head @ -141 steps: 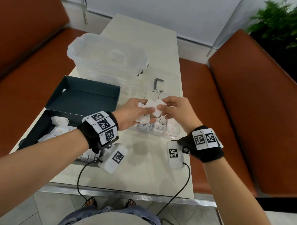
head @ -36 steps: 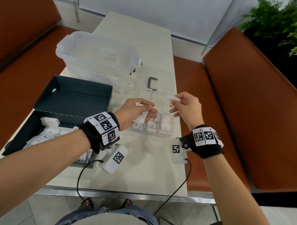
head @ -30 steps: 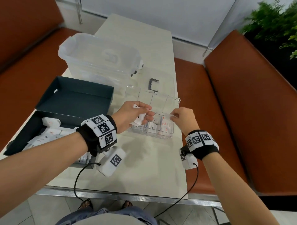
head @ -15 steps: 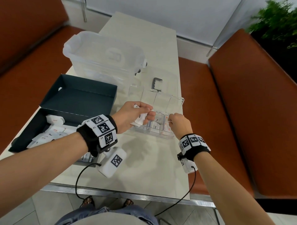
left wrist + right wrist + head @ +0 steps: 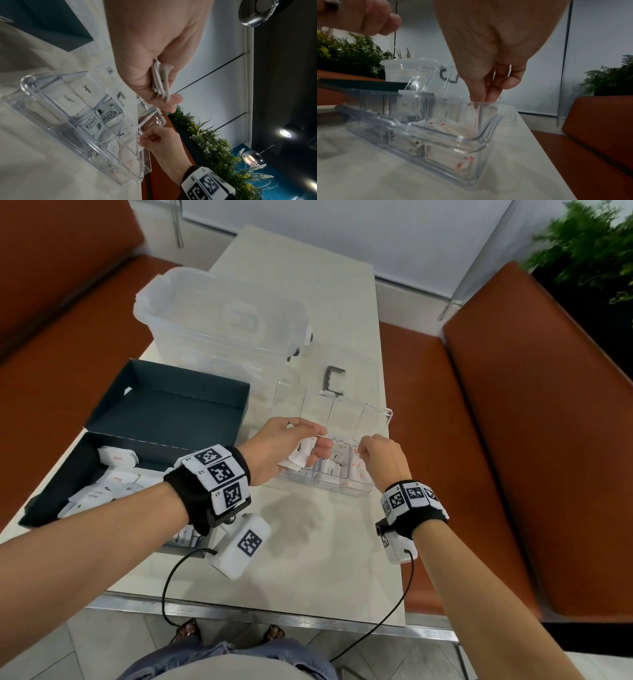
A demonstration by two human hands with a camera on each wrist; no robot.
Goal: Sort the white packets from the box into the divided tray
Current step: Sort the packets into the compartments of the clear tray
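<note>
A clear divided tray [image 5: 325,486] stands mid-table with its lid tipped open behind; its compartments hold white packets. My left hand [image 5: 313,446] hovers over the tray's left end and grips a small stack of white packets [image 5: 301,455], seen edge-on in the left wrist view [image 5: 161,81]. My right hand [image 5: 363,448] is at the right-end compartment. Its thumb and forefinger [image 5: 481,94] pinch a red-printed packet [image 5: 475,113] that hangs down inside the tray wall [image 5: 453,155]. The dark open box [image 5: 51,494] at the left holds several more packets [image 5: 113,477].
A large clear lidded storage bin [image 5: 222,320] stands behind the box, and a grey clip-shaped piece [image 5: 334,378] lies behind the tray. Orange-brown benches [image 5: 513,440] flank the table. The table's metal front edge [image 5: 274,614] is close to me; cables hang from both wrists.
My right hand has come down from above the tray's lid to the right-end compartment, with a packet pinched in it. My left hand has kept its stack of packets over the tray's left end.
</note>
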